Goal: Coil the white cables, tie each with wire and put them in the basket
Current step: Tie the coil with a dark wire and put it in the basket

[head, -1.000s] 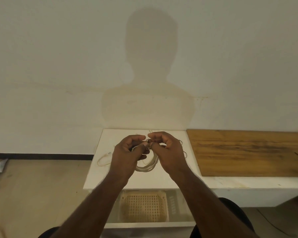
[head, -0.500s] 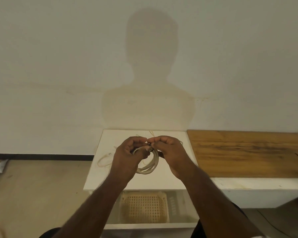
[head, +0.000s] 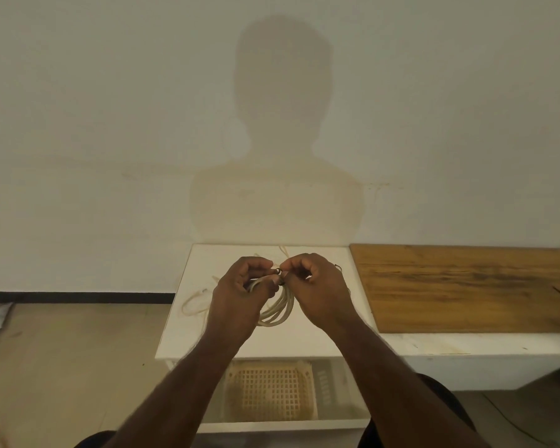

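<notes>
At the far left of the white desk [head: 188, 337] a loose cable [head: 193, 303] lies uncoiled, so at least 1 more appears left to wind and tie. Next comes the left hand [head: 240, 295], fingers curled round a coiled cable [head: 280, 310] held just above the desk. Between the hands, at the top of the coil, a dark wire [head: 278, 271] is pinched by both. The right hand [head: 320, 289] has its fingers bent in, gripping the wire's other end. The tying looks to be under way and not finished. Below the desk top, on a shelf, the basket [head: 307, 388] shows only its bare lattice floor; no cable can be seen in it.
</notes>
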